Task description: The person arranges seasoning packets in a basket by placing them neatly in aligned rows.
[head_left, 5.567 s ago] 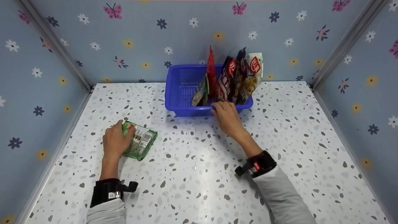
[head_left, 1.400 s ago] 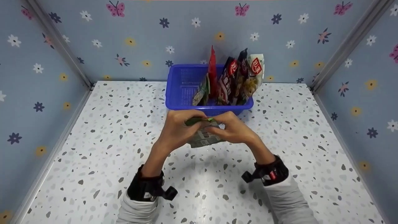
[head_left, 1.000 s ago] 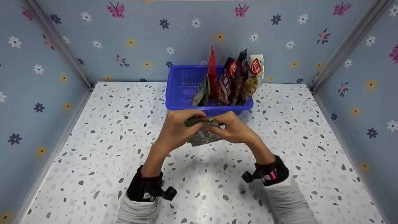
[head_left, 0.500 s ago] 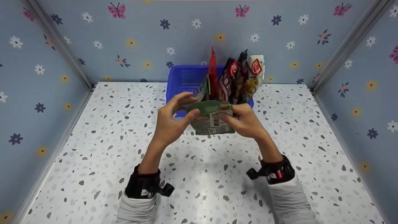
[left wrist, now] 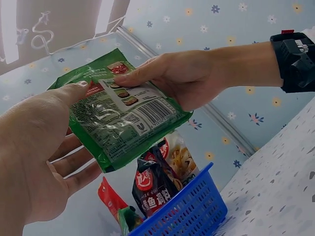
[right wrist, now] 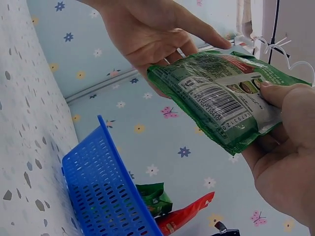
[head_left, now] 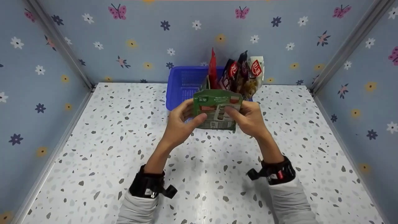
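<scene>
A flat green food packet (head_left: 214, 107) is held up in both hands, in front of the blue basket (head_left: 173, 82). Its printed back, with a barcode and small pictures, faces the head camera. My right hand (head_left: 252, 119) pinches the right side, thumb on the face and fingers behind. At the left edge, my left hand (head_left: 178, 126) holds it with the thumb in front and the fingers behind. In the left wrist view the packet (left wrist: 115, 118) is tilted, and the left fingers show past its lower edge. In the right wrist view the packet's barcode (right wrist: 216, 103) shows clearly.
Upright in the basket stand a red bag (head_left: 212, 70), two dark bags, one of them a dark bag with a red logo (head_left: 228, 74), a white bag (head_left: 256, 73) and a green packet (right wrist: 155, 196). A flower-patterned wall (head_left: 124, 31) rises behind the speckled tabletop (head_left: 108, 124).
The left hand earlier rested on the packet on the table, with the right at the basket. Both hands then gripped it together; since, the packet has been raised and turned face-on and the hands have spread.
</scene>
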A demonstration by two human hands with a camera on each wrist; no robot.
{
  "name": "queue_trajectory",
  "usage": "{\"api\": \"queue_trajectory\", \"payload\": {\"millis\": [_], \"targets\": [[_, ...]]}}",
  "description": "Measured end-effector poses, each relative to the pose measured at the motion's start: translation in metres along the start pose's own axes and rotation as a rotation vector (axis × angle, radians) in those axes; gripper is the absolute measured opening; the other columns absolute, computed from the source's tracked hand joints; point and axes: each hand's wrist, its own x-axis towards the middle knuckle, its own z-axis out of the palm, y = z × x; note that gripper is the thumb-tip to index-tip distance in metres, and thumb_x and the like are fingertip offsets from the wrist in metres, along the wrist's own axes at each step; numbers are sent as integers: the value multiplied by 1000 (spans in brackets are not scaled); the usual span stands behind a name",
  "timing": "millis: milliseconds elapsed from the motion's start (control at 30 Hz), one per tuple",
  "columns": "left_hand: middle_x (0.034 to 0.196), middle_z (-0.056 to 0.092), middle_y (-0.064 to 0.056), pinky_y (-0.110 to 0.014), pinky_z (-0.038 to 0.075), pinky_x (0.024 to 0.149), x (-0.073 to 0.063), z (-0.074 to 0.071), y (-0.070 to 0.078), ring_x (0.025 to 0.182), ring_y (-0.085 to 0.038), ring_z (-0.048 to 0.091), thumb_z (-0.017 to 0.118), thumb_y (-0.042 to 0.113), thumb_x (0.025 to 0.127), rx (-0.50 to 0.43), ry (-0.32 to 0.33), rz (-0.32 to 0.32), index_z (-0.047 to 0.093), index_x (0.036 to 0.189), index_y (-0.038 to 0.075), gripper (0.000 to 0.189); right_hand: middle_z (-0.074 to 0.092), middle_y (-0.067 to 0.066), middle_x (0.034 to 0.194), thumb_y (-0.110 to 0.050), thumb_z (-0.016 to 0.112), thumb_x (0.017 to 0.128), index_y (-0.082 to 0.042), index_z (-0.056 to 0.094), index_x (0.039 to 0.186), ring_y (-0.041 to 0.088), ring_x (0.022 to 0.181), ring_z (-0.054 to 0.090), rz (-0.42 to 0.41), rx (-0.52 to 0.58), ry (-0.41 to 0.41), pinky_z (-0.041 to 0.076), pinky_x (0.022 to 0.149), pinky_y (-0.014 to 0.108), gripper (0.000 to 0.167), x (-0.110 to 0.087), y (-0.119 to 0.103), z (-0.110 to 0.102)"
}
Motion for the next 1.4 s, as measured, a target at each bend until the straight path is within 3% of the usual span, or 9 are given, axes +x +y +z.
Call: {"api": "queue_trajectory", "payload": {"millis": [67,167,333,533,700,833,967,1200,1400], "targets": [[136,80,-12,-37,64,110,0,2,-2,126,-24,78,82,22,103,-5,-8,-9,68,151,9,52,75,12,77,6,69,106,1,84,121,4,54,45,-2,6,5,40,54,25,22,1,0,0],[133,81,-12,-38,65,108,0,5,-5,122,-25,80,83,22,102,-15,-28,-19,70,147,7,49,85,19,98,6,68,107,2,84,121,6,61,61,0,16,8,50,59,23,22,1,0,0],[135,82,-11,-38,68,104,-1,10,-9,122,-24,81,83,18,104,-24,-78,-5,71,149,9,48,86,23,105,6,68,107,3,84,122,7,72,74,3,30,16,58,65,22,22,1,-1,-1],[129,85,-11,-36,70,95,0,14,-11,114,-23,84,83,16,104,-16,-95,11,77,141,8,38,83,15,88,7,68,106,3,84,119,5,66,68,-1,45,28,54,61,21,21,2,-2,0],[124,87,-10,-31,69,83,0,16,-13,102,-20,84,83,16,103,-15,-91,11,81,134,8,31,87,19,103,9,69,105,3,84,118,9,71,76,5,50,30,61,64,24,22,1,-1,0],[118,88,-9,-26,63,75,0,16,-16,89,-14,79,84,16,104,-13,-82,21,84,130,9,27,81,18,85,9,69,104,3,84,118,3,58,60,8,36,31,48,57,21,21,0,1,0],[112,88,-10,-25,54,67,-1,17,-16,74,-18,66,83,15,104,-12,-81,41,84,129,9,26,65,13,67,10,68,104,4,84,117,1,52,44,7,32,32,36,52,23,21,-1,2,1],[112,87,-14,-24,53,65,-2,17,-15,72,-11,64,81,13,105,-22,-73,34,83,131,6,27,72,11,73,8,69,104,5,83,116,3,57,54,0,33,26,43,54,22,19,0,1,1],[104,87,-12,-24,50,62,-2,17,-14,68,-9,60,82,15,105,4,-61,44,85,128,7,25,74,15,75,7,69,104,5,83,117,2,55,52,-5,17,23,43,54,21,19,0,1,1]]}}
